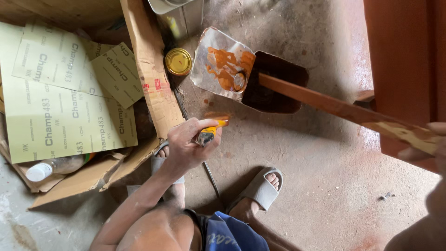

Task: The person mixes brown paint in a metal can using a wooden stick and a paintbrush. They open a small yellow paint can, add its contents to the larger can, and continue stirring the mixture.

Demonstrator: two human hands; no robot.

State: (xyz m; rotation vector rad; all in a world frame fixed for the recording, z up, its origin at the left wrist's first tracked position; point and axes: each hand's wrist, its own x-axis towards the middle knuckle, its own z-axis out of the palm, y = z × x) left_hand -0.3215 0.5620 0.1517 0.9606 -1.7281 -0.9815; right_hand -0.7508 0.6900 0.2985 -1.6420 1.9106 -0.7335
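At far left on the concrete floor [302,153], an open cardboard box [153,79] with torn, splayed flaps, filled with pale yellow-green sandpaper sheets [60,107] lying overlapped, printed backs up. Under the box's lower left flap, a clear plastic bottle [51,168] with a white cap, on its side. Just past the box's right wall, a round gold tin lid [178,61] flat on the floor, and above it the bottom of a grey metal can [179,16] at the upper edge. Near the middle, left hand [188,144] with its grip clenched around a small yellow-handled tool [210,132], held low over the floor beside the box's lower flap; a thin dark rod [211,179] on the floor beneath. Grey sandals [260,188] on both feet just below, one half hidden by the forearm. Right of the lid, a shiny metal sheet [218,62] smeared with orange-brown stain, joined to a dark tray [274,83] of brown liquid. From the tray, a long reddish wooden stick [334,104] slanting down to the right edge, its pale end in the right hand [434,139], grip closed on the stick though mostly out of frame. Open floor below the stick, with a little debris; red-brown painted wood [404,51] closing off the upper right corner.
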